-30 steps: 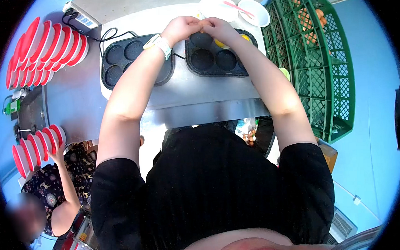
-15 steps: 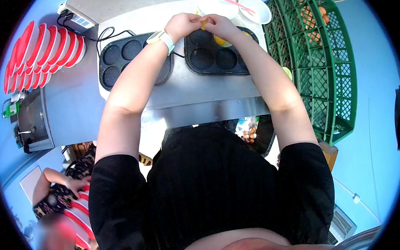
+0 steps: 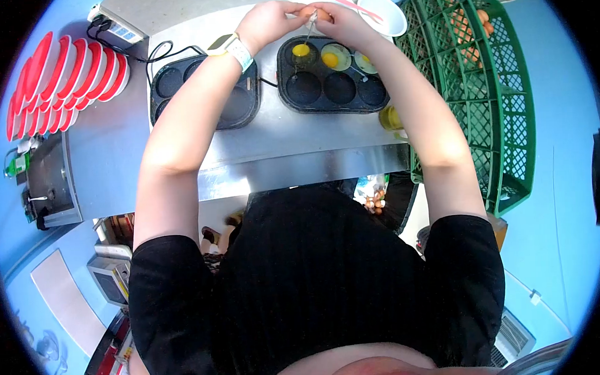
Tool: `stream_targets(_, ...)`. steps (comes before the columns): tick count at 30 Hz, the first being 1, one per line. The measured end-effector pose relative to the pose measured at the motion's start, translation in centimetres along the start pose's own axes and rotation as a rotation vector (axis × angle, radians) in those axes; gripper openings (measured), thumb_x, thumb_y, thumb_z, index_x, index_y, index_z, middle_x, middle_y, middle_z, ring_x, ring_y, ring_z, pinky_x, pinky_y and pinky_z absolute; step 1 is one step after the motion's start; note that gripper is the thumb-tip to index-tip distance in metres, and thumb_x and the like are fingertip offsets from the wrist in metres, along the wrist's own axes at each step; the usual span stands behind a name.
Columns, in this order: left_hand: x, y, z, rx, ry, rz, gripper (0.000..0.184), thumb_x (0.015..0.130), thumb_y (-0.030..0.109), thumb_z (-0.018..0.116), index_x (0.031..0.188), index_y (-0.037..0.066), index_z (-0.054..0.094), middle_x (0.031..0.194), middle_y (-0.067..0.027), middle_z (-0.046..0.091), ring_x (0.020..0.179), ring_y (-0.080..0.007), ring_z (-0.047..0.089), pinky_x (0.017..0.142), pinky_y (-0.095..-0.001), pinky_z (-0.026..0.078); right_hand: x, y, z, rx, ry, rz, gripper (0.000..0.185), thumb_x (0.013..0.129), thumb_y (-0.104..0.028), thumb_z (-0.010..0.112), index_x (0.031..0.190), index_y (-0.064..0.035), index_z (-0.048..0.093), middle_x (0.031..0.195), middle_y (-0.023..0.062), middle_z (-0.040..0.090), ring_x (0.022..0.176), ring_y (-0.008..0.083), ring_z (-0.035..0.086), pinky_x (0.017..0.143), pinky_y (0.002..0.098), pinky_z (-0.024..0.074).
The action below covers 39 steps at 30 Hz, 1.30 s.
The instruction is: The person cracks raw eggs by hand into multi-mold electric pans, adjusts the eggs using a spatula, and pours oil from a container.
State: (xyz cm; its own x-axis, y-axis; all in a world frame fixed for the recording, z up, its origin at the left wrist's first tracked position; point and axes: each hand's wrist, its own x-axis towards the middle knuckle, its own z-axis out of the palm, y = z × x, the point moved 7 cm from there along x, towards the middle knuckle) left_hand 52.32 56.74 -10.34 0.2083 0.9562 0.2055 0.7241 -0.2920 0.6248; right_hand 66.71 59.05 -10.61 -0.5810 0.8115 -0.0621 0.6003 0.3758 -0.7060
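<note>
Together my left hand [image 3: 271, 23] and my right hand [image 3: 344, 24] pinch a brown eggshell [image 3: 315, 14] above the right black pan [image 3: 323, 105]. A strand of egg white hangs from the shell to a yolk [image 3: 301, 50] in the pan's back left cup. Another yolk [image 3: 330, 59] lies in the back middle cup, and egg also shows in the back right cup, partly behind my right forearm. The front cups hold no egg. My left forearm partly covers a second black pan [image 3: 241, 107], with a small light piece on it.
White bowls [image 3: 383, 16], one with pink sticks, stand behind the pan. A green crate [image 3: 469, 102] with brown eggs is at the right, near a yellowish jar [image 3: 390, 118]. Red-and-white containers [image 3: 65, 83] are stacked left. Eggshells [image 3: 374, 201] lie in a black bag below the counter edge.
The egg has opened between my hands, and a yolk now lies in the back left cup. Both hands moved slightly back. The co-worker with red-and-white containers has moved from the lower left, mostly out of sight.
</note>
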Motion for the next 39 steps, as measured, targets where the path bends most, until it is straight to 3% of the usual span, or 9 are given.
stream_targets(4,-0.3,4.0,-4.3,0.053,-0.045,-0.083,0.036,0.086,0.047,0.061,0.111,0.022,0.069,0.078,-0.0107,0.069,0.060,-0.0224,0.063,0.065,-0.0334,0.051,-0.2,-2.6,-2.7,0.027,0.084,-0.114,0.039,0.089,-0.017,0.059,0.127,-0.0095,0.056,0.106,0.0057,0.064,0.093,0.0135,0.060,0.084,0.0275,0.0478)
stream_targets(6,-1.2,6.5,-6.1,0.038,-0.085,-0.076,0.036,0.089,0.014,0.062,0.124,0.003,0.059,0.090,-0.0109,0.069,0.069,-0.0155,0.062,0.065,-0.0282,0.051,-1.8,-6.7,-3.9,0.073,0.053,-0.105,0.028,0.084,-0.014,0.058,0.107,0.0013,0.060,0.094,0.0148,0.065,0.087,0.0194,0.064,0.077,0.0303,0.0504)
stream_targets(9,-1.5,4.2,-3.7,0.079,0.103,0.048,0.035,0.086,0.046,0.061,0.111,0.022,0.070,0.082,-0.0124,0.070,0.062,-0.0235,0.063,0.067,-0.0335,0.052,-1.9,-2.8,-2.0,0.055,0.170,-0.128,0.033,0.086,-0.022,0.058,0.118,-0.0147,0.062,0.098,0.0083,0.067,0.090,0.0194,0.064,0.082,0.0329,0.0500)
stream_targets(20,-1.4,4.1,-2.3,0.027,0.034,0.101,0.041,0.088,0.041,0.061,0.117,0.012,0.065,0.099,-0.0107,0.070,0.075,-0.0179,0.064,0.071,-0.0313,0.053,-3.6,-0.6,-0.6,0.512,0.143,0.078,0.027,0.092,-0.021,0.056,0.113,-0.0053,0.061,0.091,0.0002,0.059,0.076,0.0069,0.052,0.069,0.0217,0.0440)
stream_targets(22,-2.5,3.6,-2.1,-0.644,-0.041,-0.178,0.039,0.087,0.013,0.062,0.125,0.009,0.059,0.081,-0.0086,0.066,0.063,-0.0148,0.059,0.060,-0.0286,0.048,-5.1,0.6,-0.6,0.980,0.226,0.179,0.025,0.093,-0.019,0.053,0.111,-0.0045,0.061,0.086,-0.0007,0.056,0.068,0.0054,0.044,0.061,0.0208,0.0378)
stream_targets(24,-5.6,4.5,-2.4,-1.001,0.023,-0.295,0.039,0.088,0.026,0.060,0.123,0.008,0.060,0.097,-0.0103,0.065,0.075,-0.0164,0.060,0.068,-0.0299,0.051,-9.4,0.7,-1.1,1.227,0.331,0.176,0.025,0.094,-0.018,0.051,0.112,-0.0027,0.060,0.086,-0.0005,0.055,0.066,0.0063,0.043,0.059,0.0216,0.0359)
stream_targets(29,-17.3,7.1,1.1,-2.027,-0.042,-0.869,0.027,0.083,0.015,0.049,0.107,0.003,0.048,0.106,-0.0183,0.051,0.097,-0.0300,0.054,0.085,-0.0374,0.051,-30.1,1.7,-0.8,0.364,0.706,0.186,0.040,0.093,-0.008,0.053,0.131,-0.0003,0.045,0.123,0.0133,0.053,0.108,0.0210,0.057,0.095,0.0312,0.0460)
stream_targets(36,-24.8,9.0,7.5,-2.042,-0.472,-1.074,0.024,0.099,0.021,0.046,0.115,0.003,0.047,0.115,-0.0193,0.052,0.115,-0.0397,0.052,0.101,-0.0495,0.045,-51.9,14.6,14.4,-0.137,0.628,1.024,0.059,0.090,-0.023,0.062,0.138,-0.0002,0.037,0.133,0.0226,0.044,0.119,0.0388,0.049,0.099,0.0432,0.0435)
stream_targets(39,-24.8,9.5,9.7,-1.921,-0.549,-1.070,0.026,0.100,0.022,0.044,0.117,0.002,0.044,0.117,-0.0179,0.051,0.116,-0.0390,0.052,0.101,-0.0475,0.045,-49.4,14.4,16.7,-0.209,0.530,0.897,0.071,0.090,-0.034,0.061,0.143,0.0003,0.028,0.143,0.0241,0.033,0.127,0.0424,0.039,0.107,0.0468,0.0338)
